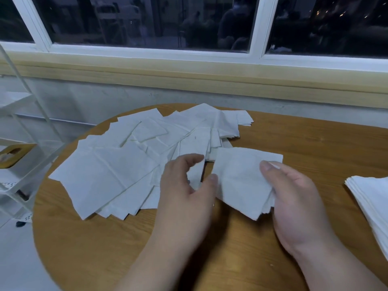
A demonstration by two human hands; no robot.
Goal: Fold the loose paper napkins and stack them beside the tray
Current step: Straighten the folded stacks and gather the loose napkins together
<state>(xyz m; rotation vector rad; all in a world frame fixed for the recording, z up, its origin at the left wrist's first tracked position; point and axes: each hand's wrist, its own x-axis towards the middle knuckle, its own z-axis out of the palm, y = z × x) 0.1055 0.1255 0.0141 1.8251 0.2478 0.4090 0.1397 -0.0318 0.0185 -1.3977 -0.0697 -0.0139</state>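
Note:
Several loose white paper napkins (117, 169) lie spread in an overlapping heap across the left and middle of the round wooden table (304, 143). My right hand (294, 198) pinches a folded napkin (239, 181) by its right edge, thumb on top, just above the table. My left hand (189, 192) hovers at that napkin's left edge with fingers loosely curved, thumb tip touching it, over the heap. A neat stack of folded napkins (371, 200) sits at the right edge of the view. No tray is visible.
A white wire shelf rack (19, 164) stands left of the table, holding a yellow box (12, 154). A wall with a wooden sill (210, 76) and dark windows runs behind the table. Bare tabletop lies in front of my hands and at the far right.

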